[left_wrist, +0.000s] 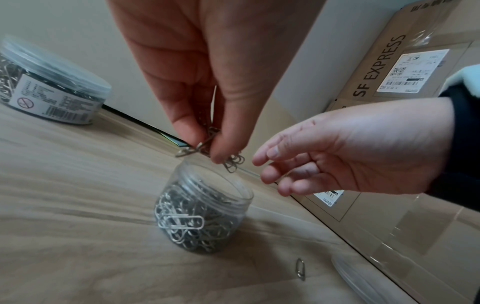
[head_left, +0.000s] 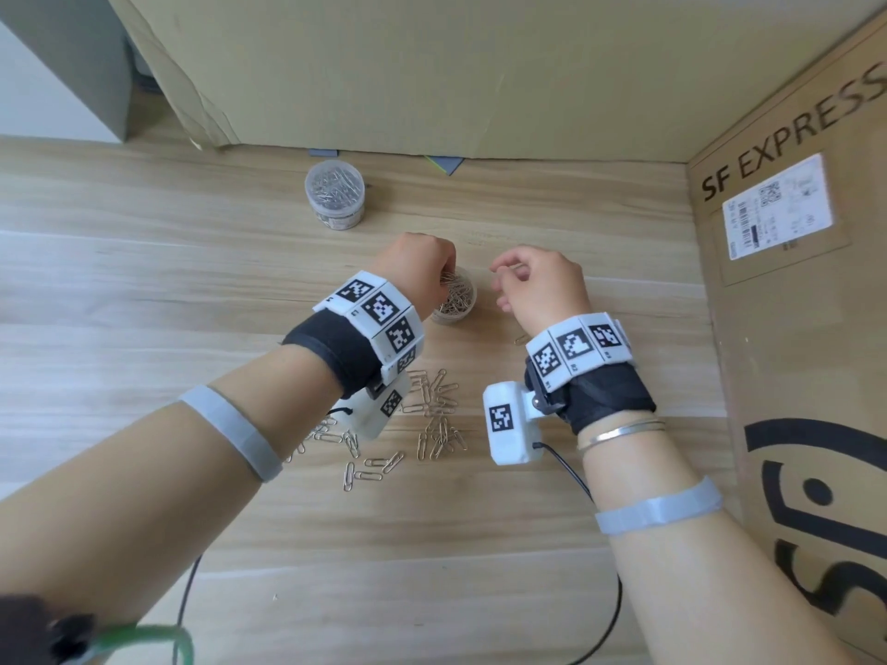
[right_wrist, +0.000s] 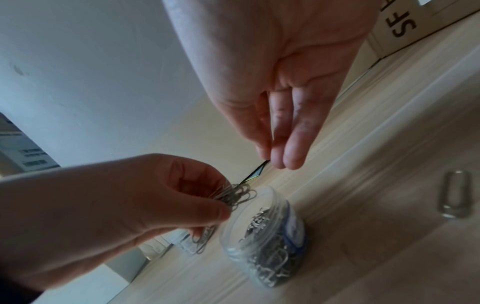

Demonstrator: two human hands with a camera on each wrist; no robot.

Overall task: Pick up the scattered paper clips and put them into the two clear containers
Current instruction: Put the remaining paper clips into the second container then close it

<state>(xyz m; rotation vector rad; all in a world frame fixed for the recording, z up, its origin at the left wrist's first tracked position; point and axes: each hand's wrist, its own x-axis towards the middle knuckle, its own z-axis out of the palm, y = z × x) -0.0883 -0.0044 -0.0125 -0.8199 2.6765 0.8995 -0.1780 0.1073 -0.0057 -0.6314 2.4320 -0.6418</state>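
My left hand (head_left: 444, 276) (left_wrist: 205, 144) pinches a bunch of silver paper clips (left_wrist: 228, 160) (right_wrist: 233, 195) right above the mouth of an open clear jar (head_left: 458, 302) (left_wrist: 205, 207) (right_wrist: 267, 242), which is about half full of clips. To the right of the jar, my right hand (head_left: 497, 276) (left_wrist: 267, 164) (right_wrist: 272, 156) hovers with its thumb against fairly straight fingers; whether a clip is between them is unclear. A second jar (head_left: 334, 194) (left_wrist: 52, 88), lidded and full, stands farther back. Several loose clips (head_left: 432, 415) lie on the wooden table near me, and one (head_left: 521, 339) (left_wrist: 300, 269) (right_wrist: 455, 195) lies by my right wrist.
A tall cardboard sheet (head_left: 432, 64) closes off the back. An SF EXPRESS box (head_left: 792, 328) walls the right side. A clear lid (left_wrist: 363, 281) lies on the table near that box. Black cables (head_left: 609, 616) trail from both wrists over the near table.
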